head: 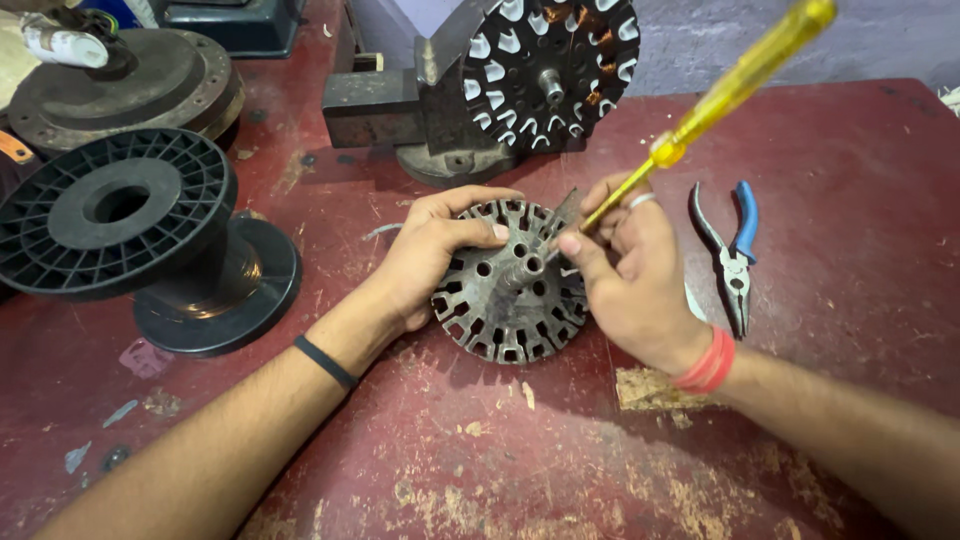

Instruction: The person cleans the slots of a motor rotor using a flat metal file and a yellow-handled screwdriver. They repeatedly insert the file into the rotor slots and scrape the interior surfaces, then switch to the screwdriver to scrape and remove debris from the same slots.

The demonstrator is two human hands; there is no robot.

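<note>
A round grey slotted metal stator core [505, 320] with a centre shaft lies flat on the worn red table [480, 450]. My left hand [430, 255] grips its left and upper rim, thumb laid across the top. My right hand [625, 275] holds a screwdriver with a clear yellow handle [735, 85], shaft angled down so the tip meets the core's upper right slots. A thin grey strip of sheet [568, 212] stands up at that spot between my fingers.
Blue-handled pliers [733, 262] lie right of my right hand. A black plastic spool [130, 235] stands at left. A wound stator [548, 70] sits clamped in a bench vise [400, 105] at the back. A dark round housing [120, 85] is far left.
</note>
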